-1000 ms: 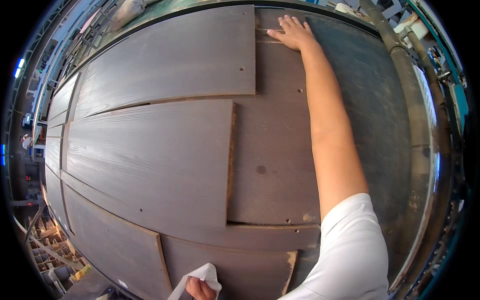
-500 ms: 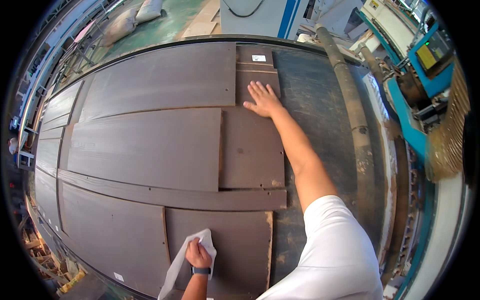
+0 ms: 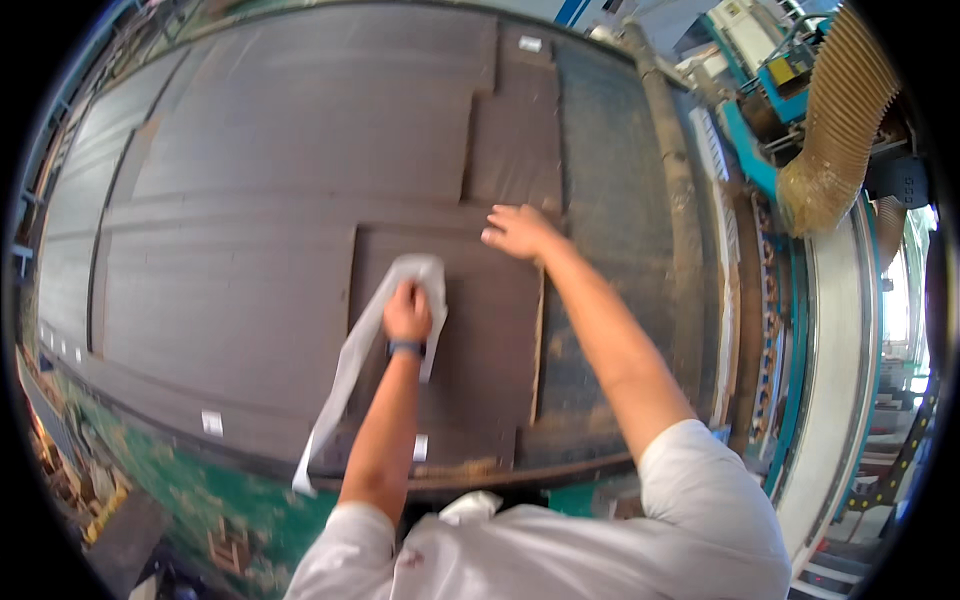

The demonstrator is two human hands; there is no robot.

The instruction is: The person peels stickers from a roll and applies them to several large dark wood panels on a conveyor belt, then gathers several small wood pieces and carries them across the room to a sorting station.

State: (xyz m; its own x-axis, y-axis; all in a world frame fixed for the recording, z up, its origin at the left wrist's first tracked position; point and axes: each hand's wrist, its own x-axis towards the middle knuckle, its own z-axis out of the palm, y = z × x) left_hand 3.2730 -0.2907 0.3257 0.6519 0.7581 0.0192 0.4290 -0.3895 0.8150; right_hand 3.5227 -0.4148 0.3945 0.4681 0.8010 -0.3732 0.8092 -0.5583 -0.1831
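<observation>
My left hand is closed around a long white paper strip, which loops over the fingers and trails down toward the table's near edge. Beneath it lies a dark brown panel with a raw light edge on its right. Fingers outstretched, my right hand is at the far right corner of that panel, near a narrow brown strip; blur hides whether it touches. A small white label sits near the front edge, right of my left forearm. Another white label is on the farthest small panel.
Several brown panels cover the dark table on the left. A grey pipe runs along the right side. Beyond it stand a machine with a ribbed hose and a pale rail. Green floor shows at lower left.
The view has shifted toward the table's near edge. My right hand has come from the far small panels to the near panel's far corner. My left hand still grips the white strip.
</observation>
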